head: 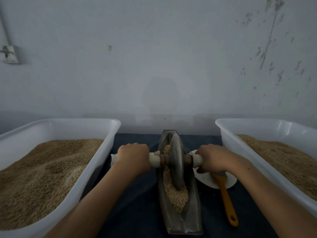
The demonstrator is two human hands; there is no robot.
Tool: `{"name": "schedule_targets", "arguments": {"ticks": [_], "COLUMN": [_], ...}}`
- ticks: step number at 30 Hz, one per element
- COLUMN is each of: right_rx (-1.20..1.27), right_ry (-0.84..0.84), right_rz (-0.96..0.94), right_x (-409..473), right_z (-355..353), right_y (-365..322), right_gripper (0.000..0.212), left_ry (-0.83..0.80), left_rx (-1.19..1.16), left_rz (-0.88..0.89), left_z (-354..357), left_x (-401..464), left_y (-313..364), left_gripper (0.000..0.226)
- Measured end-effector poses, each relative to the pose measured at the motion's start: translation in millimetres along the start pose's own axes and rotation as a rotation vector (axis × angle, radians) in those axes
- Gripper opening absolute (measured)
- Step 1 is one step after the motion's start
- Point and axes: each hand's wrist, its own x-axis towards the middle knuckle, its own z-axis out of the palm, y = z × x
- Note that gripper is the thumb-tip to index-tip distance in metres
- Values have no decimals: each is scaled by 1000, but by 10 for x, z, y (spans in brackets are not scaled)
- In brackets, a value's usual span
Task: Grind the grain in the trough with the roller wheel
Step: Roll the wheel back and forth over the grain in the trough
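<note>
Dark blue cloth (137,194) covers the worktop against a grey wall. Between two white plastic tubs stands the narrow grey boat-shaped trough (193,200), holding pale cracked grain (176,194). The grey disc roller wheel (177,162) sits mid-trough. Left hand (133,157) and right hand (211,158) each grip the axle handles. Coarse fragments remain; grinding appears incomplete.

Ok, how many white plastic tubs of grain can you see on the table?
2. One tub sits left of the trough, the other tub right of it. Both run out of frame, so more may lie unseen.
</note>
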Motion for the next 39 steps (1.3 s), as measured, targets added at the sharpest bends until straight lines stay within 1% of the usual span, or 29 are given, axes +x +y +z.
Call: {"name": "schedule_targets", "arguments": {"ticks": [4,6,8,10,12,15,18,20,22,24,26,28,29,32,34,37,39], "right_rx": [-57,-82,-92,-100,-102,-89,-85,-94,-123,-122,-121,-143,-152,-136,-130,-103,-71], "right_ry": [264,331,334,294,212,68,18,60,167,257,327,383,384,315,216,34,-24], "right_rz": [1,-6,-12,-14,-18,-15,-15,-3,7,19,19,15,12,1,-7,-7,-2], "right_x": [40,46,35,20,7,-25,-31,-19,1,11,20,22,26,18,0,-37,-43], "right_z": [82,101,100,85,50,-18,-38,-13,21,55,84,101,105,72,29,-43,-64], "right_y": [-29,-41,-43,-39,-34,-32,-30,-43,-59,-85,-90,-102,-102,-92,-74,-57,-40], "right_gripper": [11,11,10,10,11,24,25,18,3,9,6,4,2,6,9,22,26], "left_ry": [101,113,107,78,25,-49,-70,-56,-22,25,63,64,56,26,-19,-60,-58], "left_rx": [-22,-38,-45,-42,-39,-39,-47,-50,-44,-47,-70,-93,-98,-98,-97,-76,-58], "left_rz": [-48,-50,-46,-39,-19,15,20,7,-5,-14,-21,-27,-29,-24,-7,18,27], "left_z": [59,85,90,79,59,38,40,60,81,102,121,128,128,106,82,33,15], "left_x": [35,42,42,36,30,23,37,52,62,70,77,73,69,47,35,17,9], "left_y": [13,9,0,-8,-20,-39,-50,-46,-42,-40,-41,-39,-39,-46,-49,-44,-37], "left_gripper": [20,20,20,21,24,31,34,31,28,24,23,23,24,25,27,30,31]}}
